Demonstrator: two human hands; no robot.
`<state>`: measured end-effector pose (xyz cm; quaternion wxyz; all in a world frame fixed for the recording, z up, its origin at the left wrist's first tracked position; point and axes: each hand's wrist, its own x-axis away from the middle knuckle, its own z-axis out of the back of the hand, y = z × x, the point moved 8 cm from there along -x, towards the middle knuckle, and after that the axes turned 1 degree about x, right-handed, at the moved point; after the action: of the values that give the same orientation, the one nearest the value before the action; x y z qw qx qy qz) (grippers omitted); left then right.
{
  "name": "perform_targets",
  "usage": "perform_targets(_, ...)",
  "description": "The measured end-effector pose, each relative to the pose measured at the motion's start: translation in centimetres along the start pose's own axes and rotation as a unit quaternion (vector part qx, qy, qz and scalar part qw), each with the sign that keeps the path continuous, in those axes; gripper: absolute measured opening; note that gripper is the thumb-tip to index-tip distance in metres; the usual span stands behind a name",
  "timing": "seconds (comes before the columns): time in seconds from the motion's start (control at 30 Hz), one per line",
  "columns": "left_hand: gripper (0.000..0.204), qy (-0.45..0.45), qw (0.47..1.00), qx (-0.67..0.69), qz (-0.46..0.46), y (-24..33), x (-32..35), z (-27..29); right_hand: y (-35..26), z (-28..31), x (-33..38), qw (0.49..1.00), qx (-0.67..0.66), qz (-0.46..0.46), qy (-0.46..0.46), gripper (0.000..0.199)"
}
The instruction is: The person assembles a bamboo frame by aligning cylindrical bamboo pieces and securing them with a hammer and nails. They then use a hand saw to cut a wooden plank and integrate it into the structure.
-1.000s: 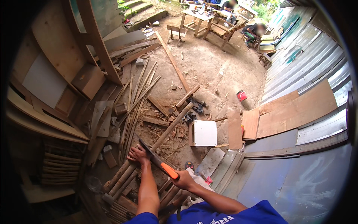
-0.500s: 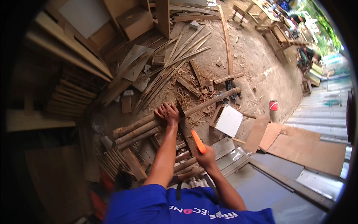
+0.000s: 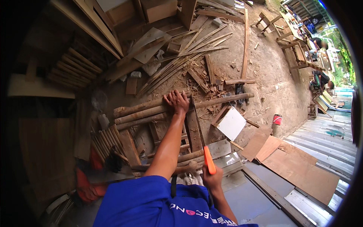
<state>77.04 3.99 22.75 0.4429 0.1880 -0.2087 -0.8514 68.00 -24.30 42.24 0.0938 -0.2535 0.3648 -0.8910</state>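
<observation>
My left hand [image 3: 177, 101] presses down on the uppermost of several round wooden poles [image 3: 145, 106], its fingers curled over the wood. The poles lie side by side across a low wooden support [image 3: 193, 130]. Beside that hand, to its right, the blade of a handsaw [image 3: 210, 162] runs across the pole's end. My right hand [image 3: 213, 178] is closed around the saw's orange handle, nearer my body. The blade's far tip is at the pole, and whether it sits in a cut cannot be made out. Another pole [image 3: 223, 100] extends to the right beyond the blade.
Thin wood strips [image 3: 185, 62] and offcuts [image 3: 198, 80] litter the dirt floor ahead. A white-faced box [image 3: 231, 123] lies to the right, with a red can [image 3: 277, 120] beyond it. Plywood sheets [image 3: 298, 166] lie at the right. Wooden cabinets [image 3: 160, 9] stand far left.
The handsaw and my right hand have moved back toward my body. My left hand still presses on the pole, and the whole view has shifted and turned slightly.
</observation>
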Motion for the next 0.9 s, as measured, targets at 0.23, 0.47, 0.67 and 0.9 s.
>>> perform_targets(0.23,0.035,0.083,0.996,-0.018,-0.029,0.3,-0.4,0.7,3.0,-2.5,-8.2,0.996,-0.065,0.043,0.052,0.018)
perform_targets(0.47,0.033,0.064,0.996,-0.039,-0.039,0.5,-0.5,0.5,5.0,0.5,-1.8,0.992,-0.085,0.055,0.070,0.016)
perform_targets(0.67,0.034,0.058,0.994,-0.068,-0.058,0.0,-0.3,0.1,11.5,3.3,3.7,0.987,-0.111,-0.063,0.098,0.018)
perform_targets(0.9,0.038,0.044,0.995,-0.064,-0.055,0.3,-0.6,0.6,10.3,-1.4,-6.5,0.980,-0.132,0.020,0.149,0.025)
